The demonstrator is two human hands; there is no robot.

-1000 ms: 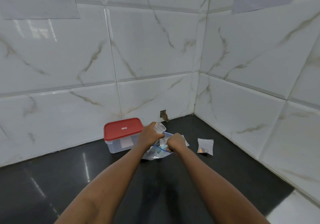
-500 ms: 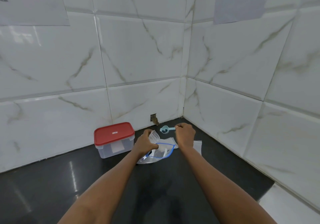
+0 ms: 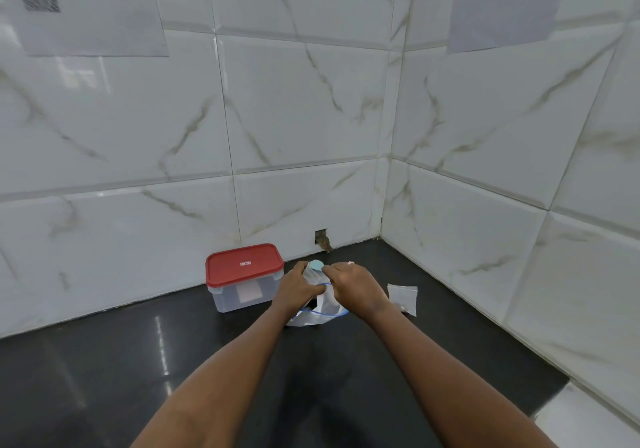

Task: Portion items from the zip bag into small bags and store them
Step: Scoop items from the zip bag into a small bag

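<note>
On the black counter, my left hand (image 3: 297, 288) grips a small clear bag (image 3: 311, 274) and holds it upright. My right hand (image 3: 353, 286) pinches a light blue scoop (image 3: 316, 265), whose bowl sits at the mouth of that small bag. Below and between my hands lies the larger zip bag (image 3: 320, 314) with a blue seal line, partly hidden by my wrists. Its contents cannot be made out. A small clear bag (image 3: 403, 298) lies flat to the right of my right hand.
A clear plastic box with a red lid (image 3: 242, 276) stands to the left of my left hand, against the tiled wall. The walls meet in a corner behind my hands. A small hole (image 3: 322, 238) shows at the wall's base. Paper sheets hang on both walls.
My right hand has carried the blue scoop leftward from above the zip bag to the mouth of the small bag. My left hand still grips that bag.
</note>
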